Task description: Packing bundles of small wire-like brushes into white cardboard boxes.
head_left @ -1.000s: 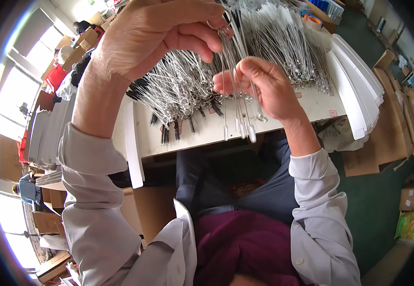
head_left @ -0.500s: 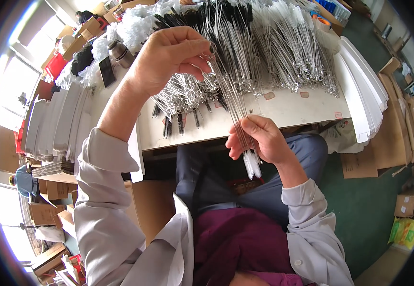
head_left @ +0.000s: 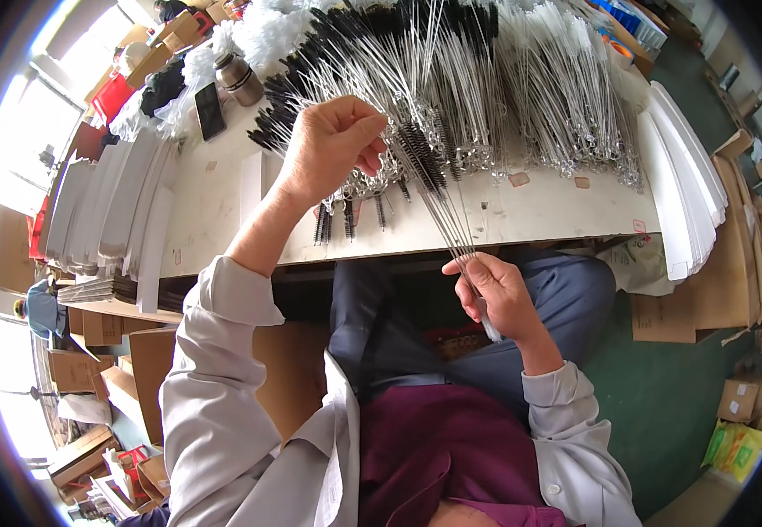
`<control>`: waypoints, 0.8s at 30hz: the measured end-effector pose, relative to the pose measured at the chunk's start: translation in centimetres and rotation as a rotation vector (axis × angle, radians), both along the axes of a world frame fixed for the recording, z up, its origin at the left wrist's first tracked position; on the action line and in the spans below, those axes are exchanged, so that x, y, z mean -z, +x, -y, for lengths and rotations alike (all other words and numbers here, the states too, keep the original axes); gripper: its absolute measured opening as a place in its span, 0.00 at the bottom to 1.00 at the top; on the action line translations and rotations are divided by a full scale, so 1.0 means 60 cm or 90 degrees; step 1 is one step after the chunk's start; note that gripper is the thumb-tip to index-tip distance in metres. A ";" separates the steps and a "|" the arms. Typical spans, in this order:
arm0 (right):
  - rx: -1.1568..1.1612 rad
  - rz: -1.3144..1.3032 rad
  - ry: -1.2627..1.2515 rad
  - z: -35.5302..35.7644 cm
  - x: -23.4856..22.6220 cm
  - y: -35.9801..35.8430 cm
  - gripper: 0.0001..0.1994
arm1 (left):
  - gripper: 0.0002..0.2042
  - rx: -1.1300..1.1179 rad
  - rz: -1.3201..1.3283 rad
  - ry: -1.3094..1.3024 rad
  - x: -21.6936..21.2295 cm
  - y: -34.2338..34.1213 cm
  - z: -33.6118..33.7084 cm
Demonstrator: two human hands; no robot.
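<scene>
Worktop (head_left: 565, 211), front edge: wire-brush bundle (head_left: 449, 223) crosses above it, lower end gripped by the right hand (head_left: 499, 294), long axis slanting toward the left hand (head_left: 330, 147); left fingers curled, contents undetermined.

The thin wire brushes (head_left: 458, 237) ran as a narrow, slanted bundle through the right hand (head_left: 499, 295), white bristles (head_left: 490, 322) poking out below it. Bare metal stems (head_left: 444, 215) rose leftward above, and black bristles (head_left: 423, 158) just right of the left hand (head_left: 335, 147) perhaps belonged to them.
</scene>
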State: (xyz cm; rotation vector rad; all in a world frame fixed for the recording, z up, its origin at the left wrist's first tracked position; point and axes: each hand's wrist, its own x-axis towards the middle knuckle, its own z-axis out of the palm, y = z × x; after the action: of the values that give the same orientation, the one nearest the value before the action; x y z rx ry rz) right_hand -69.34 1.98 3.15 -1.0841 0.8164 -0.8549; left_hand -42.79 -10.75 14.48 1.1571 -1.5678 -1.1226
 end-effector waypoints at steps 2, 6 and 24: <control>0.009 -0.006 0.004 -0.005 0.005 0.001 0.20 | 0.08 -0.009 0.000 0.011 0.015 0.001 -0.003; 0.002 -0.019 -0.030 -0.015 0.021 0.007 0.21 | 0.08 -0.047 -0.052 0.025 0.041 0.009 -0.018; -0.023 -0.168 -0.061 -0.024 0.051 0.015 0.21 | 0.09 -0.058 0.337 -0.287 0.105 0.005 -0.195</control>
State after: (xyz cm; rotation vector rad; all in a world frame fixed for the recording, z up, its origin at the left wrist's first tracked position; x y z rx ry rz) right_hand -68.44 3.43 0.08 -1.3116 0.9792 -0.7350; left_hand -42.47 0.93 8.17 1.2491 -2.0097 -0.3716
